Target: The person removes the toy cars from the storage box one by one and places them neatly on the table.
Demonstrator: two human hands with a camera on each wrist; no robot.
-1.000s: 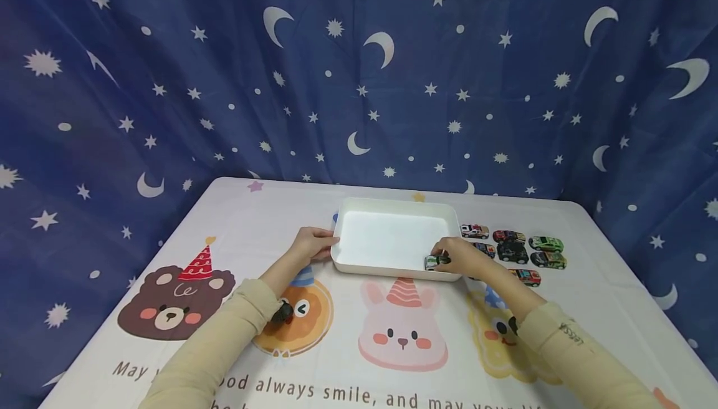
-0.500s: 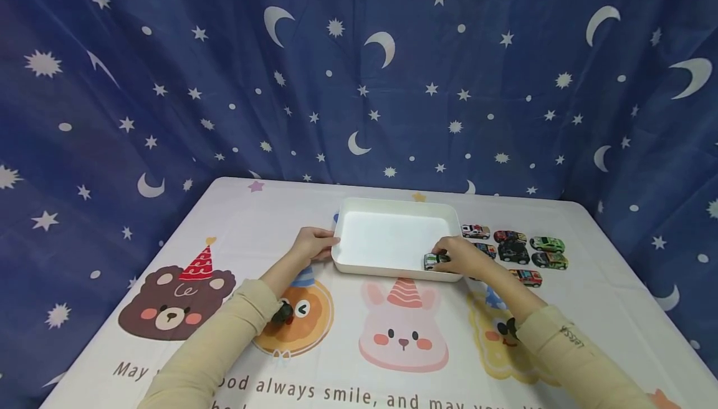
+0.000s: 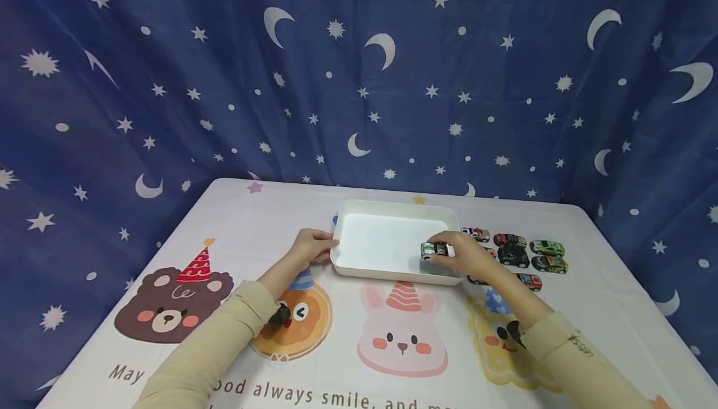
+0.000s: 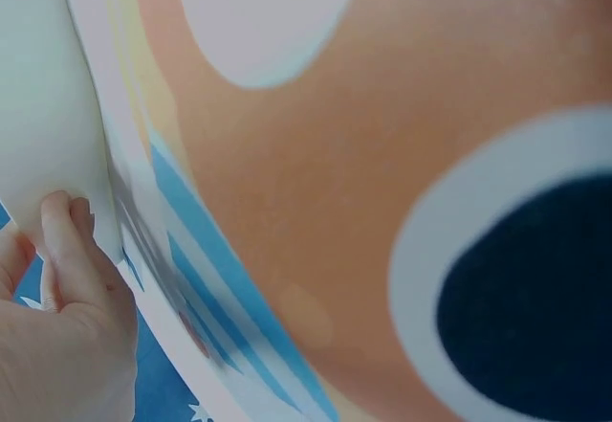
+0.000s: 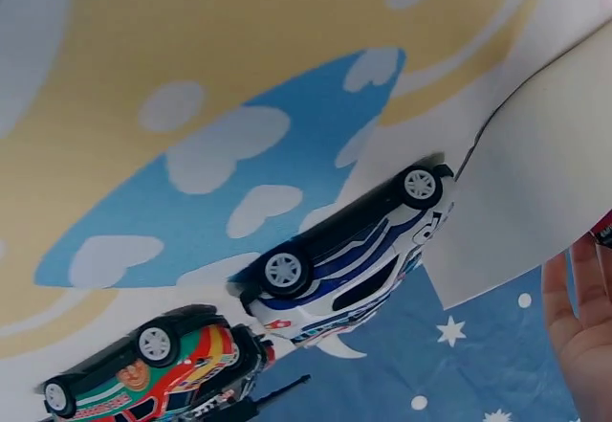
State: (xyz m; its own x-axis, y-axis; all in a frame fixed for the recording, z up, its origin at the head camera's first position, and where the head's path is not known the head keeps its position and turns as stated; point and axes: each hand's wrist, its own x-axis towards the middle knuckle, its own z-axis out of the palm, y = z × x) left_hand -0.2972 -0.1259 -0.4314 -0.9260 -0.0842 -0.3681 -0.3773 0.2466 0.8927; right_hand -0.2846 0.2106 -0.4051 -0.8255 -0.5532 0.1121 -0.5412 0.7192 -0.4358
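Observation:
A shallow white rectangular tray [image 3: 392, 275] lies on the table. My left hand [image 3: 311, 245] holds its left rim; in the left wrist view that hand [image 4: 72, 317] pinches the tray's corner [image 4: 48, 97]. Over the tray's right part, a small white and green toy car [image 3: 430, 250] is in the grip of my right hand [image 3: 464, 254], thumb on the near side and fingers on the far side. A shadow falls below the car, which looks raised off the tray floor. The right wrist view catches only part of the right hand [image 5: 581, 336], beyond the tray wall [image 5: 550, 154].
Several toy cars stand right of the tray, among them a black one [image 3: 513, 255] and a green one [image 3: 547, 247]. Close to the tray wall are a white-blue car [image 5: 354, 259] and a red-green car [image 5: 153, 365]. A starry blue curtain [image 3: 359, 85] hangs behind the table.
My right hand has lifted the toy car up from the tray's near right corner and moved it slightly away from the near wall. The left hand keeps its hold on the rim.

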